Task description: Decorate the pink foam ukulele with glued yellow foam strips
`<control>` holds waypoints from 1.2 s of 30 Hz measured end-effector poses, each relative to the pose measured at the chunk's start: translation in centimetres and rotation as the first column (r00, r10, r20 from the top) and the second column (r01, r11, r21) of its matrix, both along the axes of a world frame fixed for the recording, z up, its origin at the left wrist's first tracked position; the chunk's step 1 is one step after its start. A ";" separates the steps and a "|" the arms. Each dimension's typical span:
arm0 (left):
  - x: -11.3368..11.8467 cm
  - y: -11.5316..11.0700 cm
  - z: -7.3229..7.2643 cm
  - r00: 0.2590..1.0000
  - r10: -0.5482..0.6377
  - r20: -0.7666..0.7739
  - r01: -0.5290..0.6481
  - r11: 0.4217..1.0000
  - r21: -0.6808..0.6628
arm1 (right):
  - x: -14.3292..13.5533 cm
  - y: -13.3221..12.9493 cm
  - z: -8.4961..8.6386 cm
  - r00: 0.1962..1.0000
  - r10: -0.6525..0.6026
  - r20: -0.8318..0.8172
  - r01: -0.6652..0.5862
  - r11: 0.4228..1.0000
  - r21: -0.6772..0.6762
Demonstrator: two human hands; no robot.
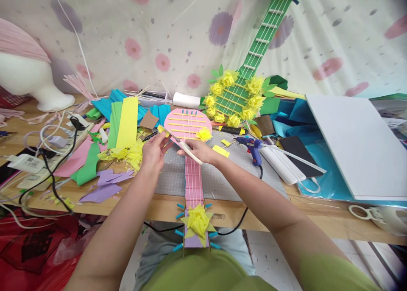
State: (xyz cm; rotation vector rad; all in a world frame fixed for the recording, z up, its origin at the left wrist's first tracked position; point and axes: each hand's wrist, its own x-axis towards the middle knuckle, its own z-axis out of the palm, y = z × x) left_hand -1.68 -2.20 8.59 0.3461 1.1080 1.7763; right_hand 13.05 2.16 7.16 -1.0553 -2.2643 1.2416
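Note:
My left hand (154, 152) pinches a small piece of yellow paper (163, 130) between thumb and fingers. In my right hand (202, 150) is a pair of scissors with white handles (190, 152), its blades pointing left toward the yellow paper. Whether the blades touch the paper I cannot tell. Beneath both hands lies a pink paper guitar (193, 185), its neck running toward me past the table edge. A yellow paper flower (204, 134) sits on its round body, and a larger yellow flower (199, 221) on its head. My right hand covers part of the guitar where body meets neck.
A blue glue gun (252, 148) rests right of my hands on a grey cutting mat (219, 181). Behind leans a green paper guitar (254, 66) with yellow flowers. Crepe paper strips (127, 121), scraps and a cabled power strip (57, 149) crowd the left; a white board (346, 146) lies right.

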 end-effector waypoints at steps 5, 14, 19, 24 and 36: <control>-1.1 -0.3 0.2 0.998 -0.014 -0.062 0.013 1.000 -0.015 | -0.4 -0.1 0.7 0.999 0.014 0.042 -0.015 1.000 0.027; -4.1 -0.8 0.1 0.982 -0.078 -0.172 0.066 0.995 -0.078 | -2.2 0.2 -0.2 0.997 0.069 -0.015 -0.070 0.996 -0.047; -4.9 -1.0 0.2 0.973 -0.126 -0.193 0.113 0.990 -0.079 | -1.9 -0.3 0.3 0.970 0.233 -0.066 -0.240 0.962 -0.129; -5.1 -1.0 0.4 0.955 -0.204 -0.217 0.179 0.975 -0.132 | -1.4 -0.5 1.0 0.951 0.301 -0.073 -0.308 0.943 -0.126; -4.8 -0.7 0.6 0.931 -0.262 -0.255 0.216 0.957 -0.195 | -1.7 -0.1 0.2 0.984 0.179 0.008 -0.179 0.982 -0.058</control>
